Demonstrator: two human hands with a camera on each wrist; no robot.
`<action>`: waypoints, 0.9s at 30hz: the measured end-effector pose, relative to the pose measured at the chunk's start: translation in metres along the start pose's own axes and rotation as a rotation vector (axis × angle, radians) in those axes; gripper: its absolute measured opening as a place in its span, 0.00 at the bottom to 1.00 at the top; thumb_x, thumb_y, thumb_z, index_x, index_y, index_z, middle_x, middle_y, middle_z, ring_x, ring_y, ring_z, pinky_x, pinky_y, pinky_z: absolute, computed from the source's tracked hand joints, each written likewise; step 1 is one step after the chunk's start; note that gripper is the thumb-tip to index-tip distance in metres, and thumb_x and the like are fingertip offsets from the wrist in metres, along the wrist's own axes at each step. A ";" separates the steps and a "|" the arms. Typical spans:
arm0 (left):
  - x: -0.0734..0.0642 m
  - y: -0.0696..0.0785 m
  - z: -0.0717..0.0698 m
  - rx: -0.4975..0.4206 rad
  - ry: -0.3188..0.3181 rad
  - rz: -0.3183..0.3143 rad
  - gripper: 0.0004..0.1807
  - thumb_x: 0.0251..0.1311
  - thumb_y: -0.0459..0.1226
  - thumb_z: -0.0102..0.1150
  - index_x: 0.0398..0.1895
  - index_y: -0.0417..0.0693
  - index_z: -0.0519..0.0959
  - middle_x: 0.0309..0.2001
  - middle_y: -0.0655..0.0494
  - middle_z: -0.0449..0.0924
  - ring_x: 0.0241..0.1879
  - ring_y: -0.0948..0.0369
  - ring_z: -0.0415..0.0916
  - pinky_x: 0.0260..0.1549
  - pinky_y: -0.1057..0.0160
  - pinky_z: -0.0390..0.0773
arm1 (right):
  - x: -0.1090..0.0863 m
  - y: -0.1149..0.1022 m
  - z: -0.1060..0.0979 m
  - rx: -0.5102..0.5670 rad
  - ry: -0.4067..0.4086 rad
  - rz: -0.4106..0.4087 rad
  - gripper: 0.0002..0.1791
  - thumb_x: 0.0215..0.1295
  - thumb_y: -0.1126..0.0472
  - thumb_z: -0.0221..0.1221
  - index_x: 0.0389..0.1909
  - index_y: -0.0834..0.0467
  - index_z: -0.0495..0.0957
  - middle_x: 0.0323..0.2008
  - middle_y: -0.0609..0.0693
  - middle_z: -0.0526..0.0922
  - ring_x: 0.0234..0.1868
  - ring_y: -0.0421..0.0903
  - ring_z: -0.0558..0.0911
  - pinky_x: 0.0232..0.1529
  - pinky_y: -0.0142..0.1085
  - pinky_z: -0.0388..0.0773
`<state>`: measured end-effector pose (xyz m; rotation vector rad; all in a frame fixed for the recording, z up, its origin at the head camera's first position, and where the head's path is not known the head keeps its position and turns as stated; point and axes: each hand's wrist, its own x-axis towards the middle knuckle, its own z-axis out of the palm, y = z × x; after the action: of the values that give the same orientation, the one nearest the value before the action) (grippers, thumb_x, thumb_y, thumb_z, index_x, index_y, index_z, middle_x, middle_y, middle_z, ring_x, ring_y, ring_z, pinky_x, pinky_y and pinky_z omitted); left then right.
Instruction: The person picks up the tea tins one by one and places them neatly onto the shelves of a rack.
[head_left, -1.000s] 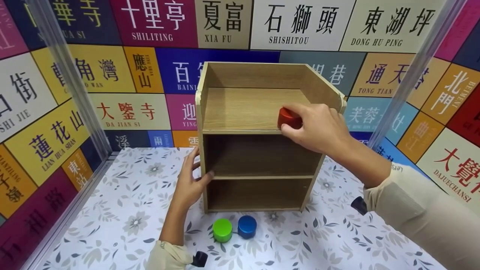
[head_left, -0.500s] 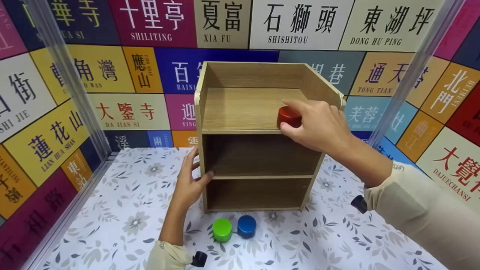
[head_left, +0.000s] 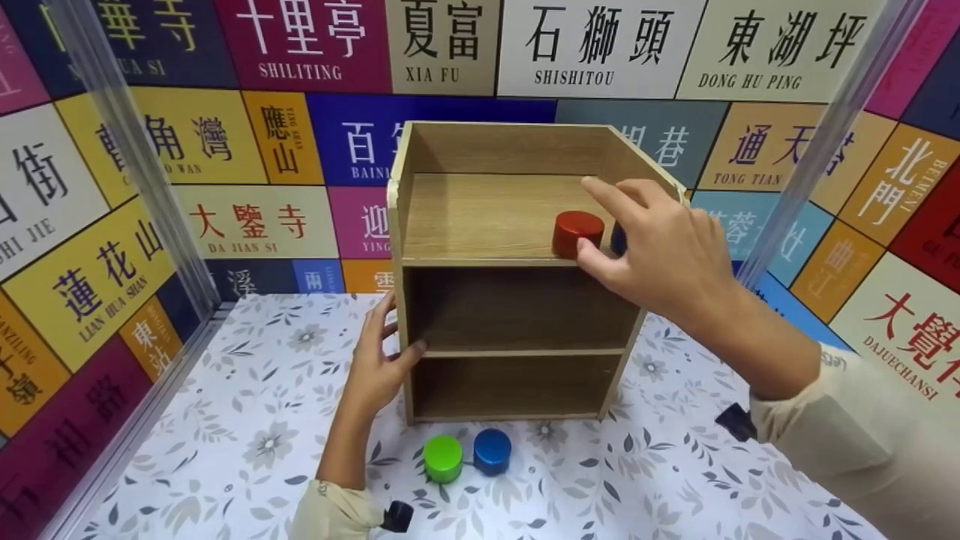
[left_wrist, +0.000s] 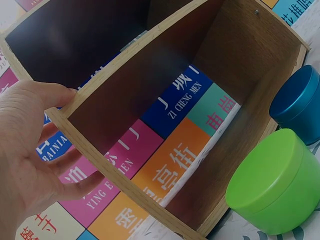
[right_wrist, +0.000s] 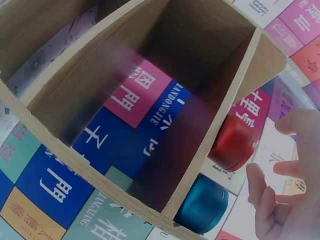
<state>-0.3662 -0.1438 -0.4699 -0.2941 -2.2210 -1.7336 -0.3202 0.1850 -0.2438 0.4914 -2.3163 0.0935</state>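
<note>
A wooden shelf unit [head_left: 517, 264] stands on the table, its back open in the wrist views. My left hand [head_left: 382, 367] holds its left side panel, thumb on the front edge and fingers along the outside. On the top shelf sits a small red round tin [head_left: 576, 234]. A blue tin [right_wrist: 202, 204] stands beside it, mostly hidden behind my right hand in the head view. My right hand [head_left: 667, 255] is spread just right of the red tin, thumb near it, nothing gripped. A green tin [head_left: 443, 458] and another blue tin [head_left: 492, 451] stand before the unit.
The table has a white floral cloth [head_left: 270, 442]. Panels with large printed characters [head_left: 442, 45] surround it on the back and sides. Clear upright posts [head_left: 142, 157] stand at the corners. The unit's two lower compartments [head_left: 517, 386] face me.
My right hand has let go of the red tin and drawn back to the right, its fingers spreading. The red tin stays on the top shelf. My left hand keeps its hold.
</note>
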 end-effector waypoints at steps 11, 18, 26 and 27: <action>0.000 -0.001 -0.001 0.007 0.000 -0.012 0.46 0.61 0.39 0.67 0.77 0.84 0.56 0.77 0.59 0.58 0.71 0.44 0.65 0.61 0.32 0.75 | -0.037 -0.008 0.012 0.077 0.218 -0.143 0.30 0.63 0.45 0.61 0.68 0.43 0.76 0.48 0.54 0.87 0.14 0.45 0.66 0.14 0.34 0.58; 0.000 -0.001 -0.002 -0.016 -0.003 0.010 0.47 0.61 0.36 0.67 0.78 0.81 0.56 0.77 0.59 0.58 0.71 0.43 0.65 0.60 0.32 0.75 | -0.058 -0.015 0.025 0.129 0.272 -0.198 0.29 0.62 0.47 0.61 0.65 0.47 0.80 0.39 0.53 0.88 0.13 0.43 0.67 0.13 0.31 0.55; 0.002 -0.003 -0.001 -0.036 -0.014 -0.026 0.48 0.61 0.36 0.68 0.80 0.74 0.55 0.78 0.56 0.56 0.72 0.42 0.63 0.63 0.32 0.73 | -0.083 -0.021 0.051 0.179 0.237 -0.214 0.29 0.60 0.48 0.63 0.64 0.46 0.80 0.37 0.49 0.88 0.14 0.39 0.67 0.12 0.29 0.56; 0.003 -0.004 -0.001 -0.039 -0.011 -0.025 0.48 0.61 0.36 0.69 0.80 0.74 0.55 0.78 0.56 0.56 0.72 0.41 0.63 0.62 0.32 0.73 | -0.086 -0.022 0.055 0.183 0.230 -0.217 0.29 0.59 0.48 0.64 0.64 0.46 0.80 0.37 0.49 0.88 0.15 0.39 0.68 0.12 0.28 0.57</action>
<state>-0.3697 -0.1459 -0.4720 -0.2863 -2.2097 -1.7950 -0.2935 0.1803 -0.3451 0.7798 -2.0268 0.2456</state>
